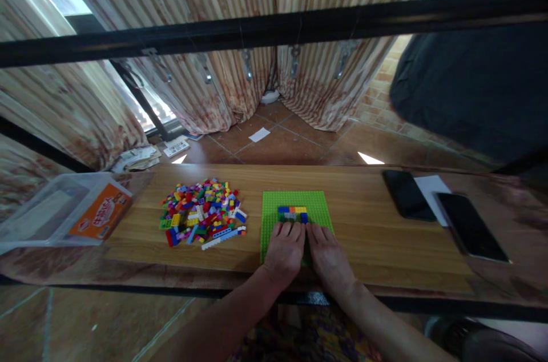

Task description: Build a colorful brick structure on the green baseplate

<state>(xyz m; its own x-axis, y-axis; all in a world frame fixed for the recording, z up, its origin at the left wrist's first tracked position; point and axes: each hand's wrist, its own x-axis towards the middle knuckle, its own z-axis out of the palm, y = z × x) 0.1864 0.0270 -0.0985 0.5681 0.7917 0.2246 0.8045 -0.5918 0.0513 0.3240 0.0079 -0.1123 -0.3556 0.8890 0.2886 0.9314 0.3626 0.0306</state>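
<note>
A light green baseplate (295,202) lies flat on the wooden table in front of me. On its middle stands a small build of blue, yellow, orange, grey and green bricks (292,214). My left hand (284,249) rests palm down on the plate's near half, fingers stretched toward the build and touching its near edge. My right hand (329,253) lies beside it, fingers also extended flat toward the build's right end. Neither hand visibly holds a brick. A loose pile of many-coloured bricks (202,212) lies to the left of the plate.
A clear plastic box with an orange label (68,210) sits at the table's left end. Two dark phones (407,194) (470,226) and a white sheet (432,186) lie at the right. A black bar (274,28) crosses overhead; curtains hang behind.
</note>
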